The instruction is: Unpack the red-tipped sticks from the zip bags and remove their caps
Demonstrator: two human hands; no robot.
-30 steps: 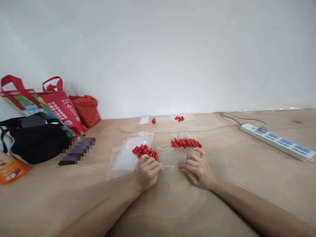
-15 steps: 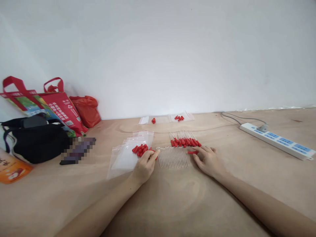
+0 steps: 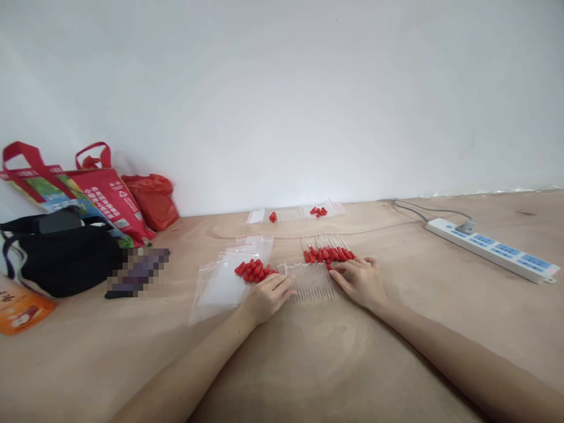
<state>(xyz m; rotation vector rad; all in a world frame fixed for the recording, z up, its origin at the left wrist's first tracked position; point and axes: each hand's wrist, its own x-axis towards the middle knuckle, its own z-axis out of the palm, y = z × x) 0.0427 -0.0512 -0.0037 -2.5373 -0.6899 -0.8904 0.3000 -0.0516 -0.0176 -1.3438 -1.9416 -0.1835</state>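
Observation:
My left hand (image 3: pixel 269 298) is closed, its fingertips over the left end of a row of thin glass tubes (image 3: pixel 314 283). What its fingers hold is hidden. Just behind it, a pile of red rubber bulbs (image 3: pixel 252 271) lies on clear zip bags (image 3: pixel 215 288). My right hand (image 3: pixel 360 283) is closed at the tubes' upper right end. A single red rubber bulb (image 3: pixel 328 266) pokes out from its fingertips. Beyond that hand lie droppers fitted with red bulbs (image 3: pixel 328 254), side by side, bulb ends toward me.
Against the wall are small clear bags with red bulbs (image 3: pixel 318 211) and thin tubes. A white power strip (image 3: pixel 493 247) with a grey cable lies at right. Shopping bags (image 3: pixel 117 200), a black bag (image 3: pixel 66 252) and an orange pouch (image 3: pixel 24 305) crowd the left side.
My left hand has moved right and slightly toward me, onto the tubes' left end. My right hand has shifted left, bringing the red bulb to the row's top edge.

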